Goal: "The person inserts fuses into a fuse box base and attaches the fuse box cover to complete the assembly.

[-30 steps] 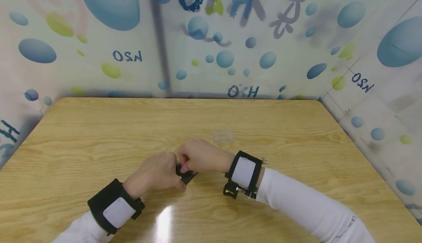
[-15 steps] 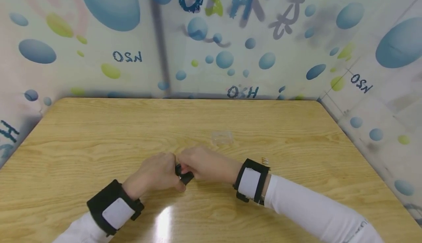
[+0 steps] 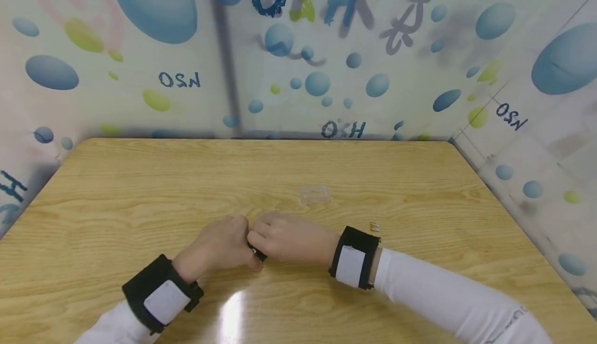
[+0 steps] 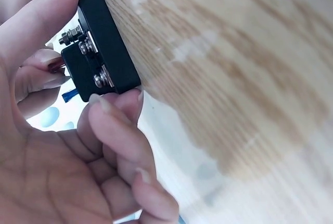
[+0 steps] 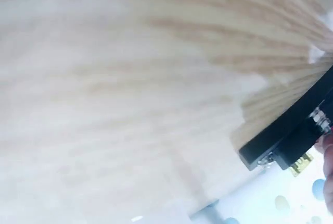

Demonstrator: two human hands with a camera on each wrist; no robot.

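In the left wrist view, a black plastic block with metal screw terminals [image 4: 112, 47] is tilted on edge, its raised part facing the other hand. My left hand [image 3: 219, 243] grips it by opposite ends, between thumb and fingers. A small blue piece [image 4: 69, 96] sticks out of the raised part. Beside it, my right hand's fingertips [image 4: 44, 70] pinch a small red piece [image 4: 56, 65]. From above, my right hand [image 3: 291, 238] is curled close against the left and covers most of the block. A yellow metal-looking piece [image 5: 302, 164] shows under the block in the right wrist view.
A clear plastic box or cover [image 3: 314, 195] lies on the wooden table [image 3: 140, 178] beyond my hands. A few small brass-coloured pieces [image 3: 375, 227] lie to the right, near the right wrist strap [image 3: 355, 257]. A patterned wall covering [image 3: 280, 90] rises behind the table.
My right hand has moved slightly down and to the right, then turned over the block and hides more of it. My left hand has stayed in place with its grip.
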